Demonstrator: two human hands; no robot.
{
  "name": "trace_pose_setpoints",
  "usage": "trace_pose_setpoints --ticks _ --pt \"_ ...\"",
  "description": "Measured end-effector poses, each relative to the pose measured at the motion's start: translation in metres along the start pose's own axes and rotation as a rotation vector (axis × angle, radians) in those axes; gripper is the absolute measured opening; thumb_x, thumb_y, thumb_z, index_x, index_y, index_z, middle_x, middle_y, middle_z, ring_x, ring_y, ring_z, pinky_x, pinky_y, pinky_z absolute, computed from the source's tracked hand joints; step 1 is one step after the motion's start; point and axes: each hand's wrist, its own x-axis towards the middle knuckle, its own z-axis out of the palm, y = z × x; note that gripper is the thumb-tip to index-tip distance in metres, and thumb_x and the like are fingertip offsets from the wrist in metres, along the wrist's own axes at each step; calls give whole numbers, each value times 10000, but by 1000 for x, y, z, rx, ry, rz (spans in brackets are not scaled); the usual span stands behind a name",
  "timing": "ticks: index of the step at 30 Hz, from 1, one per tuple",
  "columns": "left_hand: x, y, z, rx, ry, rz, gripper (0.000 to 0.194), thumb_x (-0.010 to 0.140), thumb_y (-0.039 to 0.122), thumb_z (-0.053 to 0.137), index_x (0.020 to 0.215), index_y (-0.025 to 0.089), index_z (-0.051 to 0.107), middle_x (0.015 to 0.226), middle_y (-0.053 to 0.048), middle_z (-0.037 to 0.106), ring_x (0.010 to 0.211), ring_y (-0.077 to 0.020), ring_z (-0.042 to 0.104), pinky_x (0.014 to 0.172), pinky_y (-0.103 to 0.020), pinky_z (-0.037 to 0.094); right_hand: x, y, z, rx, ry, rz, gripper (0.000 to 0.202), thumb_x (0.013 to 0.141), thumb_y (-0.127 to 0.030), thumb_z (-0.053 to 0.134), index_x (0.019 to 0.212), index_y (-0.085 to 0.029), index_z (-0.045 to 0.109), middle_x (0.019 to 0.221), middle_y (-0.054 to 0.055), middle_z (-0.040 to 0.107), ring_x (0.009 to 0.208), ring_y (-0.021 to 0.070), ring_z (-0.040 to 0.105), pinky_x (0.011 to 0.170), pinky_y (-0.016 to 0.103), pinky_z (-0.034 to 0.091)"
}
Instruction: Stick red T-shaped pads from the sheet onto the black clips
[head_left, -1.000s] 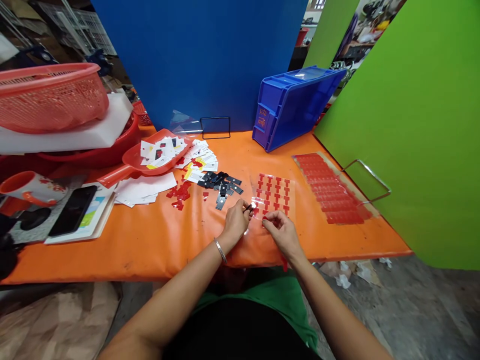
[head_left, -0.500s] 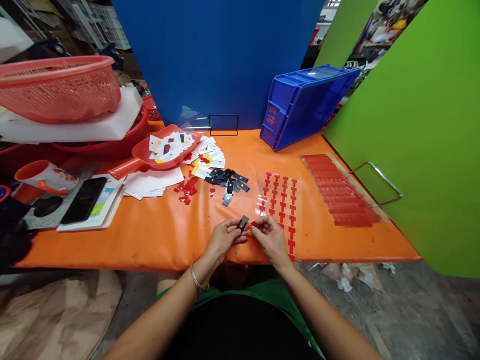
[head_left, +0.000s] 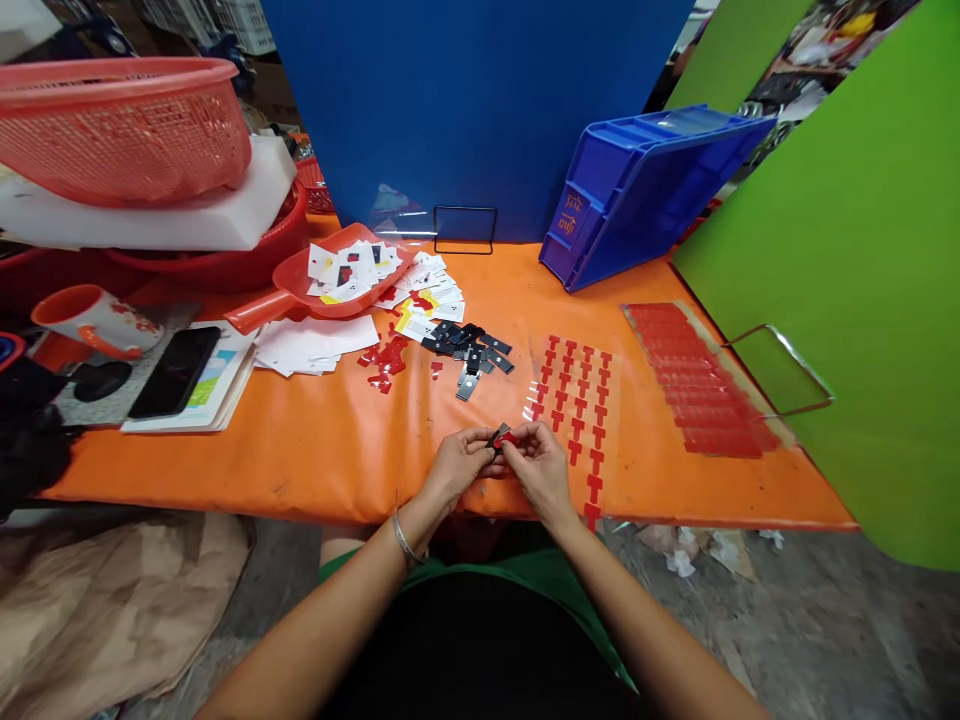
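Note:
Close to the table's front edge, my left hand (head_left: pixel 459 464) is closed on a small dark flat plate (head_left: pixel 501 431). My right hand (head_left: pixel 541 470) pinches a red sticker (head_left: pixel 508 438), which lies against the plate; whether it is stuck there I cannot tell. Just right of my hands lies a clear sheet with rows of T-shaped red stickers (head_left: pixel 577 407). Beyond my left hand sits a pile of similar black plates (head_left: pixel 471 346). Loose red pieces (head_left: pixel 388 358) are scattered left of that pile.
A red dustpan (head_left: pixel 291 275) holds paper scraps at the back left. A phone (head_left: pixel 177 372) and a mug (head_left: pixel 94 322) stand farther left, below a red basket (head_left: pixel 142 135). A blue bin (head_left: pixel 637 195) stands at the back. Red strips (head_left: pixel 694 385) lie right, beside a green panel (head_left: pixel 862 260).
The red sticker in my right hand has come left onto the dark plate, and my hands have closed together. The whole view has shifted slightly.

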Motion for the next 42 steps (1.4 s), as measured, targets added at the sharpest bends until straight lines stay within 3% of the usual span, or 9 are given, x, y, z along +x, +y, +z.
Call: trace_pose_setpoints --ticks 22,30,34,39,42 --pt "-2 4 3 29 29 -10 176 785 -54 506 890 74 569 763 -83 715 620 -123 688 615 -199 560 2 1 1 -68 -5 -20 178 732 -319 656 775 -219 516 699 -20 567 537 125 557 489 251 476" --pt "-2 3 0 25 6 1 188 735 12 655 900 76 591 774 -89 715 642 -140 690 654 -230 565 1 -1 2 -95 3 -24 189 728 -342 651 768 -223 511 693 -10 567 537 129 546 485 254 484" --pt "-1 0 3 20 54 -1 116 773 27 620 875 76 596 692 -64 703 583 -125 674 609 -219 560 1 0 2 -95 -1 -27 194 736 -351 652 778 -223 513 688 -9 571 540 134 553 491 258 487" --pt "1 -5 9 47 146 39 63 806 37 578 851 77 597 630 -42 687 523 -116 654 571 -218 556 -5 -5 2 -123 6 -112 138 799 -345 603 798 -217 551 736 7 591 604 146 578 565 280 501" --pt "1 -7 10 44 141 52 52 799 51 598 842 81 603 633 -44 688 517 -117 651 568 -223 554 -6 -10 0 -249 68 -218 126 811 -335 589 802 -209 594 878 53 597 726 168 593 630 300 507"
